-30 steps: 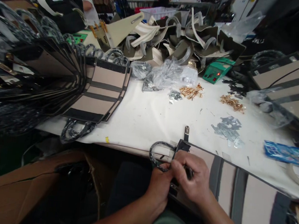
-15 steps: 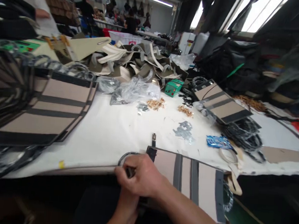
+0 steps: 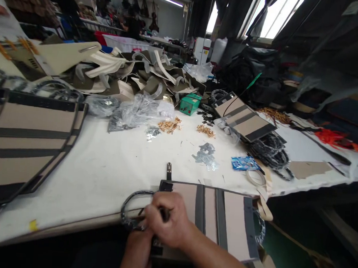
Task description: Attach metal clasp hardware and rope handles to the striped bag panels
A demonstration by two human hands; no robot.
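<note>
A beige bag panel [image 3: 234, 219] with dark grey stripes lies at the table's front edge, its right part reaching past the edge. At its left end a plastic-wrapped black handle [image 3: 124, 207] loops out over the edge. My left hand [image 3: 137, 247] is closed at the handle's lower end, low beside the panel. Just above it my right hand [image 3: 171, 219] is curled in a fist, touching the left thumb; something dark shows inside, too hidden to name. A dark strap with a metal fitting [image 3: 169, 170] sticks out behind the panel.
More striped panels [image 3: 28, 140] are stacked at left. Brass-coloured pieces [image 3: 206, 130], flat metal plates [image 3: 206, 155], a blue packet [image 3: 244, 163] and a tape roll [image 3: 256, 178] lie on the table. Behind stand a green box [image 3: 190, 104] and heaped cut pieces [image 3: 125, 73].
The view has turned right, so the background sits further left. My right hand has shifted slightly on the panel's left end, and more of the handle loop shows.
</note>
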